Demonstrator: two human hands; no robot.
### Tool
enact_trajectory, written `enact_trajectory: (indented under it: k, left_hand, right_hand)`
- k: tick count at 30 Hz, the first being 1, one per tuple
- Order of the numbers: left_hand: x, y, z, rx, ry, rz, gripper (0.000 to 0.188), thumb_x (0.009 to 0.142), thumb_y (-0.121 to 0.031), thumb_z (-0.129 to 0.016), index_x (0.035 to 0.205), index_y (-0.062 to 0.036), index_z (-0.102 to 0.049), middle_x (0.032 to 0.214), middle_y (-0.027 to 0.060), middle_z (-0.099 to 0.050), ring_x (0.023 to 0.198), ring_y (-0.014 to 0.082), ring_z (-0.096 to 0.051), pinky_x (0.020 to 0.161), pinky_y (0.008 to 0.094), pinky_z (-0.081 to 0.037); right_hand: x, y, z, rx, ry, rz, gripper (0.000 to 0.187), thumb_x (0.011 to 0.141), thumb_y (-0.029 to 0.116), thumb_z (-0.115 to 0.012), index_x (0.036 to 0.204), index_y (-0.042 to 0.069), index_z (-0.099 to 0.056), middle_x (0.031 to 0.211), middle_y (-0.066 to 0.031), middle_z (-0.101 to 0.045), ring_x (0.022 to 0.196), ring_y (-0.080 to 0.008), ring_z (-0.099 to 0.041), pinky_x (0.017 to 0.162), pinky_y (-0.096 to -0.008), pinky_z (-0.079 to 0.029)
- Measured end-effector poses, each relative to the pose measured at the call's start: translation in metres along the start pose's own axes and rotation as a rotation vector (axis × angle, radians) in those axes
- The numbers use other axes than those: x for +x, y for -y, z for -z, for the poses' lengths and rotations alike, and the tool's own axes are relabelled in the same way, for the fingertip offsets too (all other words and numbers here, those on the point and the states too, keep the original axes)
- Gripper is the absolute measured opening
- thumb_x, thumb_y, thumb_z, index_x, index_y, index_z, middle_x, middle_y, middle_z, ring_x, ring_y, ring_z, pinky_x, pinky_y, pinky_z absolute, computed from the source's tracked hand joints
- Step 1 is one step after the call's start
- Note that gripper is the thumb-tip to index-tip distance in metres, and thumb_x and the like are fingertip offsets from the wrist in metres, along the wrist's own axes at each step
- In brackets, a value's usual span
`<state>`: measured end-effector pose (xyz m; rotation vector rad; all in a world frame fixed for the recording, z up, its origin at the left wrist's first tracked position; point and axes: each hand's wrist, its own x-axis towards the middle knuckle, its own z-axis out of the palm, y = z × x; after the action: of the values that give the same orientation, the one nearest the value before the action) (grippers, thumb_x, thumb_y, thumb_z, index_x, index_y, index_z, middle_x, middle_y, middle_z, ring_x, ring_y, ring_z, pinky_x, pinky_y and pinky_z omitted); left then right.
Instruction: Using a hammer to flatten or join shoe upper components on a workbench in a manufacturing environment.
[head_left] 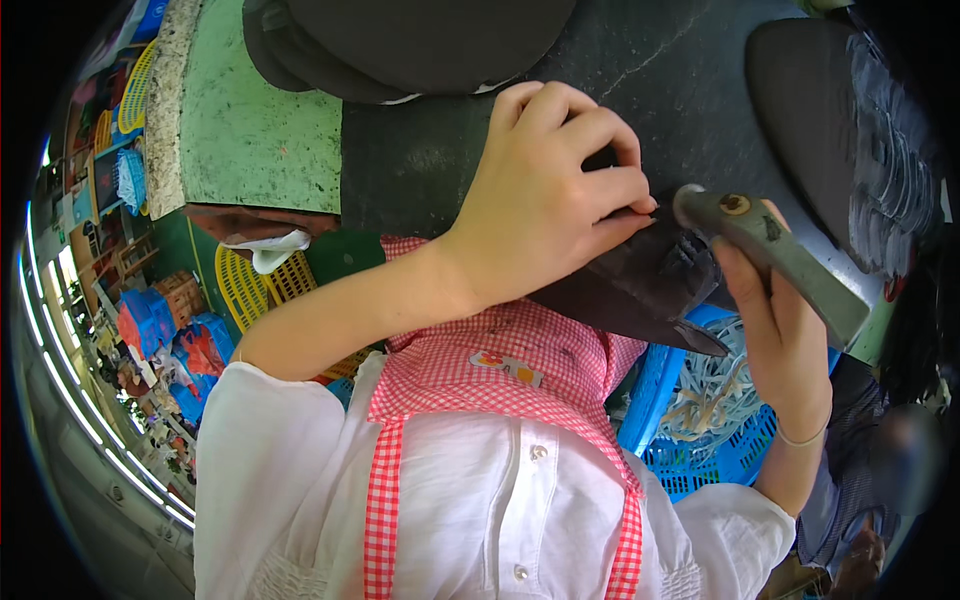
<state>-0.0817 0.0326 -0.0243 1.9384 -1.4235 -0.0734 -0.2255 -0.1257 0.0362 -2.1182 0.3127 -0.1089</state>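
My right hand (775, 310) is wrapped round a hammer (795, 262), whose grey metal head lies slantwise above the fingers. The hammer's narrow end is close to the fingertips of my left hand (555, 190). That hand is curled, with thumb and fingers pinched together at the edge of a dark, limp sheet piece (640, 285). Part of this piece hangs over the near edge of the dark work surface (410, 160). My left palm and wrist hide some of it.
Dark rounded pieces are stacked at the far side (420, 45), and another layered stack (810, 130) stands at right. Below the table edge sits a blue basket (650, 395) of pale strips. A yellow basket (240, 285) and a person's dark clothing (850, 430) are lower down.
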Motion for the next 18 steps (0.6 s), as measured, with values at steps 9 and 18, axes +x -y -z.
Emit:
enact_trajectory:
  k: [9,18]
  left_hand:
    - [-0.010,-0.018,0.000,0.147,0.050,-0.080,0.034,0.058,-0.026,-0.079,0.085,-0.0126,-0.062,0.098,0.0018,-0.055,0.098,0.0244,-0.050,0.093,0.0445,-0.035]
    - [-0.001,-0.024,0.015,0.096,0.174,-0.083,0.045,0.061,-0.021,-0.079,0.099,-0.0103,-0.057,0.107,0.0062,-0.051,0.103,0.0278,-0.047,0.093,0.0444,-0.034]
  right_hand:
    - [0.010,-0.004,0.000,-0.400,0.013,0.352,0.010,0.088,0.002,-0.059,0.094,-0.005,-0.056,0.079,-0.0121,-0.051,0.053,-0.0259,-0.047,0.049,-0.0289,-0.039]
    - [-0.006,0.001,0.002,-0.110,-0.026,-0.025,0.019,0.091,0.007,-0.056,0.106,-0.004,-0.057,0.082,-0.0105,-0.054,0.058,-0.0251,-0.053,0.054,-0.0320,-0.041]
